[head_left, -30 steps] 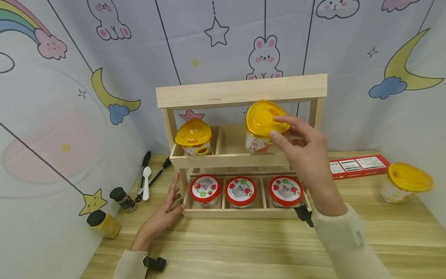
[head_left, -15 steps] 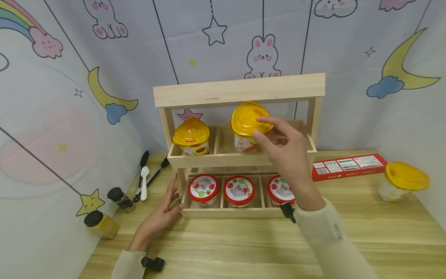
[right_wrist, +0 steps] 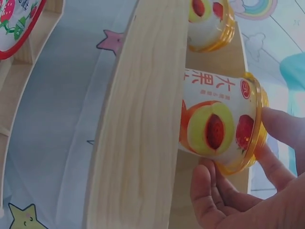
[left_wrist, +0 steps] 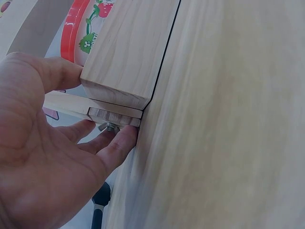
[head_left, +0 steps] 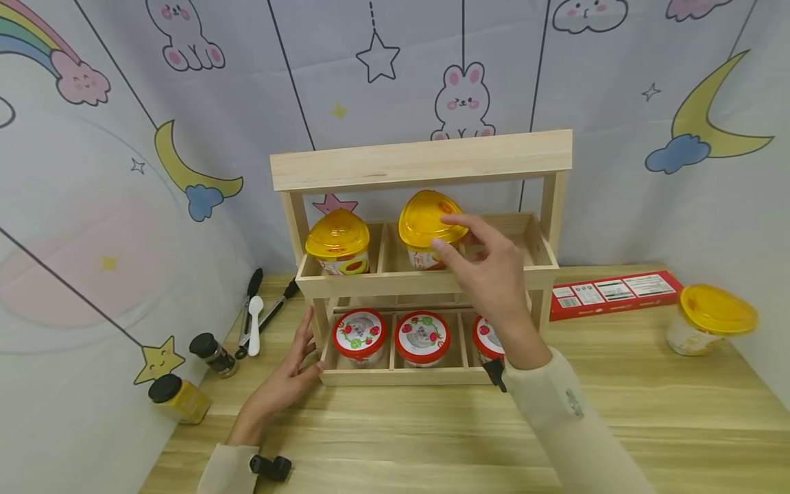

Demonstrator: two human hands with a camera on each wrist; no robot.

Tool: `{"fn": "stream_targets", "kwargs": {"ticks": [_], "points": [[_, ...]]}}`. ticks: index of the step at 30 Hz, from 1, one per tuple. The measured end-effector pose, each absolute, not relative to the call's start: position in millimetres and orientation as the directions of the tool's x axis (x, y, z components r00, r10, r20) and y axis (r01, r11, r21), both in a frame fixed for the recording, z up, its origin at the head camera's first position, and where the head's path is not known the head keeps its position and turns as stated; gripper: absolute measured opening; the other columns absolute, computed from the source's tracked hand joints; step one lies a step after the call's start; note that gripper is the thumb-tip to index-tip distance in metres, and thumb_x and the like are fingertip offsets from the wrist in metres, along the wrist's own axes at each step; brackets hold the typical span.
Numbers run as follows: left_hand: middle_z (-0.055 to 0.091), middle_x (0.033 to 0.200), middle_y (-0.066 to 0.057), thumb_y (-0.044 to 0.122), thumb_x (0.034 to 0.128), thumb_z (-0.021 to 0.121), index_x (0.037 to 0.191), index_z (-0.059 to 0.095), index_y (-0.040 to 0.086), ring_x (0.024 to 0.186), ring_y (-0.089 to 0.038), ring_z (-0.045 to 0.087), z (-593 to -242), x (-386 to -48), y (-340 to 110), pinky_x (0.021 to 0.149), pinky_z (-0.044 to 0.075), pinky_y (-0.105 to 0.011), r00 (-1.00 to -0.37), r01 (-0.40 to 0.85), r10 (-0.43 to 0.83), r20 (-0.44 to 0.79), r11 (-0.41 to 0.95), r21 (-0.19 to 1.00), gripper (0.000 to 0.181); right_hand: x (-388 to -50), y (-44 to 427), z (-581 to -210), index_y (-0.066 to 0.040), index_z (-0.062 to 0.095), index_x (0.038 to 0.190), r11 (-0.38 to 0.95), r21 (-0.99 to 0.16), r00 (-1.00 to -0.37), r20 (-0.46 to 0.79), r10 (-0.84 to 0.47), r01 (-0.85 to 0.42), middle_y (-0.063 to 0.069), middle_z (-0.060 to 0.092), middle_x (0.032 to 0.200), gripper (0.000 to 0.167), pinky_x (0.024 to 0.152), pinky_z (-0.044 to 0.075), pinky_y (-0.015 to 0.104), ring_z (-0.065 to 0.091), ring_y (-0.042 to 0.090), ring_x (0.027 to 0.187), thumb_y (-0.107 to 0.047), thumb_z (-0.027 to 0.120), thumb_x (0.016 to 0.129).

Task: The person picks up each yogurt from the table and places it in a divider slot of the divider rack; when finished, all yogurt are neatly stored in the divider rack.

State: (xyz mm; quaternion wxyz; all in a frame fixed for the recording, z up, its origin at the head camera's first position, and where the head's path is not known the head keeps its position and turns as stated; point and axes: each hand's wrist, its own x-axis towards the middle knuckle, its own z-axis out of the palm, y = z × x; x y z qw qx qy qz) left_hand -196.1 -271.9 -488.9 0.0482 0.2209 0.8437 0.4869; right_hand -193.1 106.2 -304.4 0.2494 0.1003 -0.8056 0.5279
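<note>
My right hand (head_left: 494,271) holds a yogurt cup (head_left: 428,219) by its yellow lid, thumb and fingers at the rim. The cup, printed with peach and strawberry, stands tilted slightly in the middle compartment of the upper tier; its base is hidden behind the front board. On the two-tier wooden rack (head_left: 426,283), my left hand (head_left: 286,381) rests against the lower left corner. In the left wrist view, the thumb touches the front board and the fingertips touch the end with the wing nut (left_wrist: 109,127). A second yellow-lidded yogurt cup (head_left: 338,240) sits in the upper left compartment.
Red-lidded cups (head_left: 422,337) fill the lower compartments. A red box (head_left: 617,295) and another yellow-lidded cup (head_left: 710,319) are on the right. On the left lie tongs (head_left: 274,310), a white spoon (head_left: 255,326), a black-capped jar (head_left: 212,353) and a yellow jar (head_left: 180,398).
My right hand has carried the yogurt cup leftward and lowered it into the upper middle compartment. The left hand has stayed at the rack's corner. The view has shifted slightly.
</note>
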Motion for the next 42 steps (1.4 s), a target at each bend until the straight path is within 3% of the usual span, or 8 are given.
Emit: {"fn": "stream_targets", "kwargs": {"ticks": [4, 9, 13, 19, 26, 33, 37, 42], "points": [[-0.013, 0.18, -0.024, 0.002, 0.1088, 0.054, 0.172, -0.015, 0.035, 0.157, -0.067, 0.017, -489, -195, -272, 0.115, 0.038, -0.079, -0.897, 0.332, 0.421, 0.137, 0.434, 0.838, 0.099, -194, 104, -308, -0.022, 0.074, 0.133, 0.426, -0.809, -0.865, 0.49, 0.106, -0.406, 0.008, 0.074, 0.111, 0.038, 0.057, 0.041, 0.023, 0.053, 0.027, 0.071, -0.033, 0.081, 0.097], [-0.014, 0.18, -0.024, 0.003, 0.1091, 0.055, 0.172, -0.014, 0.035, 0.157, -0.067, 0.016, -489, -195, -272, 0.115, 0.037, -0.079, -0.897, 0.327, 0.421, 0.133, 0.432, 0.84, 0.099, -196, 102, -310, -0.019, 0.073, 0.132, 0.432, -0.811, -0.871, 0.48, 0.108, -0.394, 0.009, 0.076, 0.124, 0.039, 0.07, 0.051, 0.029, 0.069, 0.03, 0.098, -0.033, 0.082, 0.096], [-0.013, 0.18, -0.024, 0.003, 0.109, 0.055, 0.173, -0.014, 0.034, 0.157, -0.067, 0.018, -489, -195, -272, 0.116, 0.035, -0.081, -0.896, 0.336, 0.421, 0.141, 0.434, 0.836, 0.099, -198, 100, -313, -0.019, 0.073, 0.13, 0.463, -0.797, -0.864, 0.489, 0.117, -0.389, 0.008, 0.078, 0.123, 0.04, 0.072, 0.054, 0.033, 0.073, 0.03, 0.097, -0.035, 0.084, 0.094], [-0.014, 0.18, -0.024, 0.001, 0.1085, 0.054, 0.172, -0.015, 0.034, 0.158, -0.066, 0.016, -490, -196, -273, 0.117, 0.032, -0.081, -0.892, 0.344, 0.427, 0.149, 0.427, 0.836, 0.1, -197, 95, -314, -0.017, 0.072, 0.13, 0.517, -0.761, -0.852, 0.512, 0.106, -0.393, 0.008, 0.077, 0.116, 0.043, 0.072, 0.049, 0.034, 0.069, 0.032, 0.09, -0.036, 0.085, 0.094], [-0.015, 0.18, -0.022, 0.004, 0.1091, 0.055, 0.172, -0.015, 0.035, 0.159, -0.065, 0.015, -489, -196, -272, 0.117, 0.035, -0.079, -0.898, 0.324, 0.419, 0.131, 0.432, 0.842, 0.099, -198, 90, -314, -0.019, 0.071, 0.134, 0.59, -0.708, -0.839, 0.536, 0.093, -0.387, 0.01, 0.076, 0.11, 0.045, 0.086, 0.039, 0.039, 0.064, 0.037, 0.099, -0.039, 0.083, 0.095], [-0.015, 0.18, -0.023, 0.004, 0.109, 0.054, 0.172, -0.015, 0.034, 0.157, -0.067, 0.016, -491, -195, -272, 0.116, 0.036, -0.08, -0.894, 0.336, 0.425, 0.14, 0.431, 0.837, 0.099, -197, 89, -315, -0.022, 0.07, 0.138, 0.601, -0.707, -0.849, 0.522, 0.087, -0.373, 0.009, 0.072, 0.143, 0.046, 0.1, 0.045, 0.051, 0.062, 0.039, 0.118, -0.043, 0.079, 0.097], [-0.016, 0.18, -0.02, 0.003, 0.1086, 0.055, 0.172, -0.016, 0.035, 0.16, -0.064, 0.013, -490, -196, -272, 0.118, 0.032, -0.08, -0.894, 0.332, 0.426, 0.139, 0.423, 0.843, 0.1, -197, 90, -315, -0.022, 0.07, 0.139, 0.598, -0.708, -0.85, 0.52, 0.081, -0.376, 0.009, 0.07, 0.146, 0.047, 0.106, 0.045, 0.056, 0.062, 0.04, 0.124, -0.043, 0.078, 0.097], [-0.017, 0.181, -0.019, 0.002, 0.1086, 0.054, 0.172, -0.016, 0.035, 0.16, -0.064, 0.012, -488, -196, -272, 0.118, 0.03, -0.081, -0.895, 0.331, 0.425, 0.137, 0.423, 0.843, 0.1, -197, 92, -316, -0.021, 0.07, 0.139, 0.585, -0.707, -0.836, 0.541, 0.086, -0.397, 0.01, 0.073, 0.139, 0.047, 0.104, 0.046, 0.055, 0.064, 0.038, 0.121, -0.04, 0.08, 0.097]]}}
